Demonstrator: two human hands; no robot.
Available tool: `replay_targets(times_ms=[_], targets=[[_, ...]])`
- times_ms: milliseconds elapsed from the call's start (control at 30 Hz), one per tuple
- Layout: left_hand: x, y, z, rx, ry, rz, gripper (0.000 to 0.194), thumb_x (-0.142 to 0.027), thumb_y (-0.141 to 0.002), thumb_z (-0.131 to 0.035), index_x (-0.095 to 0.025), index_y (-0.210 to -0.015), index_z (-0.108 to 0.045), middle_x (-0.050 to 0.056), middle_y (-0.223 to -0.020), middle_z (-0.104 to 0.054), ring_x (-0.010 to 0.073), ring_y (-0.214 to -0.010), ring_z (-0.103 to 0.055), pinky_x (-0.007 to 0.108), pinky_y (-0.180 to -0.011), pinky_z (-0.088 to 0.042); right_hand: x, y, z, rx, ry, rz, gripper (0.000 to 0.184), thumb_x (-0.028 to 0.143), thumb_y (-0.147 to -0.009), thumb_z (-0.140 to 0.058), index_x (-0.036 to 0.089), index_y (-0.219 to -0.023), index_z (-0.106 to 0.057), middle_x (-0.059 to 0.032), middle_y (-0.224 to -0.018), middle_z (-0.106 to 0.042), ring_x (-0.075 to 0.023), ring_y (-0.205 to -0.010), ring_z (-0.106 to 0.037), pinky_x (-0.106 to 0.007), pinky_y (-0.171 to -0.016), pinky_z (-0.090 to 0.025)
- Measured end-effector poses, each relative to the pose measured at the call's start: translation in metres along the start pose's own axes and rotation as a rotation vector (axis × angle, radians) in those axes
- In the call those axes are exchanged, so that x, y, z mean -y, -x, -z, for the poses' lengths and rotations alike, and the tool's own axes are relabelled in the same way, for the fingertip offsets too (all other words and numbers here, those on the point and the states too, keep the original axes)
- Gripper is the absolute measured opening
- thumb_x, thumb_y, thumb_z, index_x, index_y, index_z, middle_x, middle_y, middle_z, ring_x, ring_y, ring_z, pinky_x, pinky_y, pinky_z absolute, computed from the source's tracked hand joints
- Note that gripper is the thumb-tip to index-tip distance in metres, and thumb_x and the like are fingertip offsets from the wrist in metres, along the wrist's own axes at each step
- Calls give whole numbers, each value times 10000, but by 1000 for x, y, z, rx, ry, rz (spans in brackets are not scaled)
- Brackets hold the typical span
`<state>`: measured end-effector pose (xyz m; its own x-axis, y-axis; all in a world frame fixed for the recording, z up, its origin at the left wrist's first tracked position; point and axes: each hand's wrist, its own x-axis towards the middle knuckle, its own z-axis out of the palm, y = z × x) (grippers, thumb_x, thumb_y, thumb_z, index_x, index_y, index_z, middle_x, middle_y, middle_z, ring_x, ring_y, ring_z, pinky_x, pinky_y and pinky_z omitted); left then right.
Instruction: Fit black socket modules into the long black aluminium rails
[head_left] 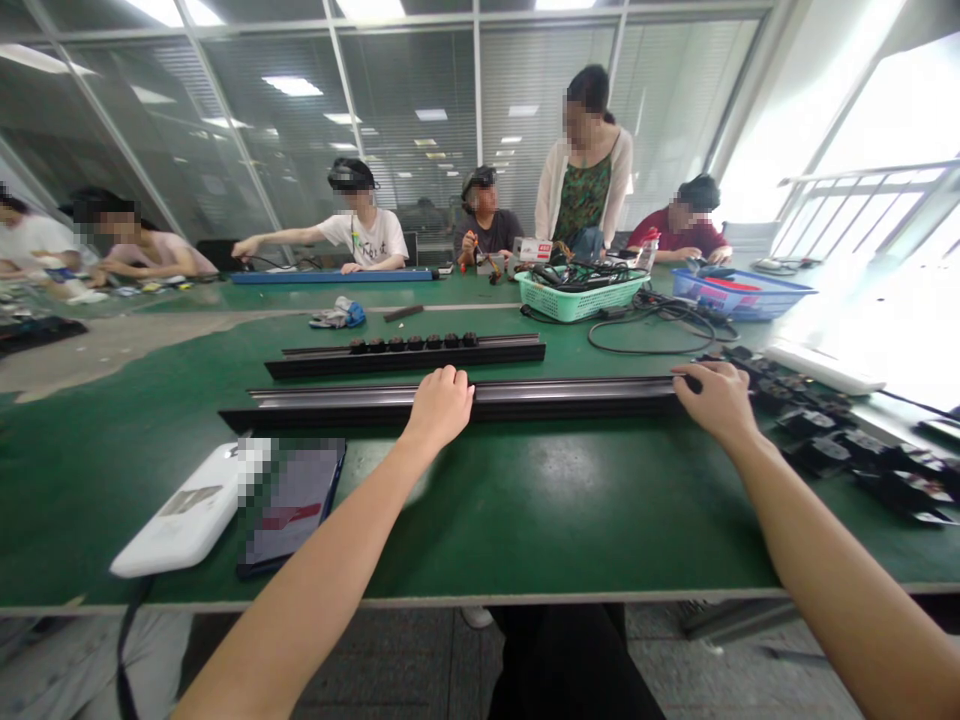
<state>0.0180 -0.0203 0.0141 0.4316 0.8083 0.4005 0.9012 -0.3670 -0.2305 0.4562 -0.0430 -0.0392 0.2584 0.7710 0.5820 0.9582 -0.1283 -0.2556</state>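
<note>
A long black metal rail (570,398) with a shiny groove lies across the green table in front of me. My left hand (441,402) is closed over the rail near its middle, fingers curled around the far side. At the right end, my right hand (716,395) grips the same rail with thumb and fingers. Behind it lies a shorter black rail (345,362) bearing a row of small black parts (412,343). Several black parts (832,440) are piled just right of my right hand.
A white power bank (180,515) and a phone (292,505) lie at the near left. Farther back are a glove (341,313), a green basket (577,295) of cables, a blue basket (739,292) and a looped black cable (649,350). Several people sit or stand across the table.
</note>
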Motion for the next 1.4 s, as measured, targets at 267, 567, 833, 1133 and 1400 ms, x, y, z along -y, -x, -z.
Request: replay_targets(times_ms=[267,567,833,1133,1400], targets=[[1,1,-3,-17,-18,-6,343,-273,-1053,-364,-81,-1128,-639,161,-1076,-641,282,-1000,-611,383,-857,-465,-7,0,-6,-14,30,-92,397,420,-895,-456,190,-1004,-760,-155,-1106,-671,-326,-1147,-542,-562,-1067,-345],[0,-1,-2,-8,-6,-3,329,-270,-1049,-379,-82,-1133,-634,163,-1081,-636,289,-1014,-608,389,-862,-463,-7,3,-7,-31,62,-123,405,418,-930,-437,217,-1014,-777,-137,-1018,-680,-338,-1104,-543,-713,-1121,-192],[0,0,-1,-9,3,2,313,-268,-1047,-382,-96,-1122,-632,164,-1082,-640,280,-1016,-611,384,-867,-464,-13,1,-11,-32,-1,-97,424,363,-937,-399,212,-1031,-783,-131,-1030,-694,-325,-1134,-516,-686,-1175,-46],[1,0,-2,-14,16,2,311,-266,-1041,-376,-109,-1128,-630,165,-1084,-641,282,-1022,-610,391,-873,-469,-7,0,-2,12,17,-171,411,333,-937,-425,221,-1170,-745,-137,-1101,-677,-291,-1085,-502,-612,-1165,-139],[0,0,-2,-3,6,6,325,-271,-1044,-365,-101,-1101,-636,175,-1087,-639,291,-1028,-609,404,-884,-467,-10,-2,-2,21,86,-193,479,359,-934,-413,162,-1316,-625,-184,-1147,-652,-306,-1120,-505,-560,-1156,-147]])
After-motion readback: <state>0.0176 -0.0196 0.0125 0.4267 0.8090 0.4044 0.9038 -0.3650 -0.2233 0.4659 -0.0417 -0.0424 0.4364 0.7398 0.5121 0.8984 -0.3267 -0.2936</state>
